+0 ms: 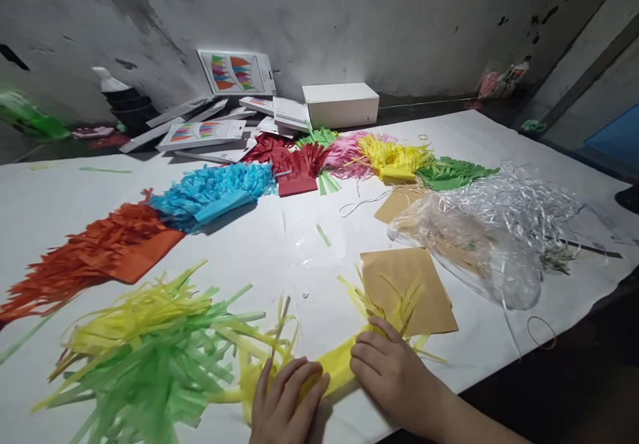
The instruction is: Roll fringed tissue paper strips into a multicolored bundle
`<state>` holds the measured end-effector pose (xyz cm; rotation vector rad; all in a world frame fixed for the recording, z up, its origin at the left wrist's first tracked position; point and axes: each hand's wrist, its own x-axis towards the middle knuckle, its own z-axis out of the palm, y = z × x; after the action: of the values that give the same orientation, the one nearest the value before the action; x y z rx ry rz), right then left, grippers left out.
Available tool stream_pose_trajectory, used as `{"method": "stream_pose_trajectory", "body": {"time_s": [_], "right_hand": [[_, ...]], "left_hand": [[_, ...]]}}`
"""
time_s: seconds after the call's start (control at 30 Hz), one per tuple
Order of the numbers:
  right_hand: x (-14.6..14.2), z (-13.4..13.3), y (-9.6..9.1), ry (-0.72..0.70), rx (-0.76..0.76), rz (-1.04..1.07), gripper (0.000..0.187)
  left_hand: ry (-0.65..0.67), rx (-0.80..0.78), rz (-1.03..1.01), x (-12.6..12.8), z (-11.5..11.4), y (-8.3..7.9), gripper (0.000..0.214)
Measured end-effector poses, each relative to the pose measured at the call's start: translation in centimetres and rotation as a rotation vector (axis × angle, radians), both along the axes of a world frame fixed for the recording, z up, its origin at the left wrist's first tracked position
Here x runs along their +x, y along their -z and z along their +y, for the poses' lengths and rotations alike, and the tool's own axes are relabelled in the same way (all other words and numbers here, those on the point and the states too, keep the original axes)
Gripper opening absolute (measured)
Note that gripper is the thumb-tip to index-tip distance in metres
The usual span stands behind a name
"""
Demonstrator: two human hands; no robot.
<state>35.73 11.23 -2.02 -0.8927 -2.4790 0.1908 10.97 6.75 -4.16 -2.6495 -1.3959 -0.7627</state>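
Two hands (344, 381) on yellow fringe (335, 363)

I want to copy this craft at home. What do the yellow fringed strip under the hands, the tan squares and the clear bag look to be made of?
The yellow fringed strip looks like thin matte tissue paper: it creases softly and its cut ends curl. The tan squares seem to be flat, dull kraft paper. The clear bag looks like glossy, wrinkled plastic film.

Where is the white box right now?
In the head view, the white box sits at the table's far edge against the wall, just behind the pink fringe.
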Motion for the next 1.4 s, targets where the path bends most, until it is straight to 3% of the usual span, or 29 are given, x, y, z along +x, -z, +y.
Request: {"method": "stream_pose_trajectory", "body": {"time_s": [0.23, 0.37, 0.47, 0.57, 0.63, 0.7, 0.83, 0.9, 1.0, 1.13, 1.3, 1.4], "right_hand": [[-0.9, 0.5, -0.6, 0.208, -0.040, -0.061, 0.019], [-2.3, 0.7, -0.3, 0.367, -0.033, -0.168, 0.019], [-2.4, 0.7, -0.6, 0.450, 0.013, -0.090, 0.016], [-2.2, 0.6, -1.0, 0.258, 0.060, 0.023, 0.015], [-2.1, 0.5, -0.9, 0.069, 0.080, 0.002, 0.015], [-2.0, 0.5, -0.7, -0.006, 0.088, -0.049, 0.020], [-2.1, 0.5, -0.3, 0.021, 0.049, -0.034, 0.027], [-2.2, 0.4, -0.2, 0.022, 0.006, -0.013, 0.023], [-2.5, 0.2, -0.2, -0.024, 0.014, -0.047, 0.016], [-1.8, 0.2, -0.1, -0.054, 0.062, -0.061, 0.026], [0.8, 0.3, -0.6, 0.003, -0.043, 0.050, 0.027], [1.1, 0.1, -0.6, 0.079, -0.081, 0.103, 0.021]], "left_hand": [[-0.164, -0.049, -0.012, 1.2, -0.1, -1.0, 0.013], [-0.319, -0.084, 0.048, 2.3, 0.8, -2.1, 0.013], [-0.366, -0.088, 0.114, 2.5, 1.2, -2.3, 0.016], [-0.357, -0.088, 0.149, 2.6, 1.3, -2.2, 0.015], [-0.363, -0.098, 0.146, 2.6, 1.4, -2.3, 0.013], [-0.358, -0.061, 0.111, 2.4, 1.4, -2.3, 0.006], [-0.157, 0.094, 0.053, 1.8, 1.2, -2.1, 0.023], [-0.076, 0.093, 0.015, 1.7, 1.0, -2.0, 0.022], [-0.056, 0.032, -0.089, 1.8, 0.8, -1.8, 0.026], [-0.004, -0.035, -0.108, 1.1, 0.8, -1.7, 0.021], [0.038, -0.013, 0.013, 0.0, 0.3, -2.0, 0.022], [-0.010, -0.066, 0.003, 0.5, -0.1, -2.1, 0.014]]}}
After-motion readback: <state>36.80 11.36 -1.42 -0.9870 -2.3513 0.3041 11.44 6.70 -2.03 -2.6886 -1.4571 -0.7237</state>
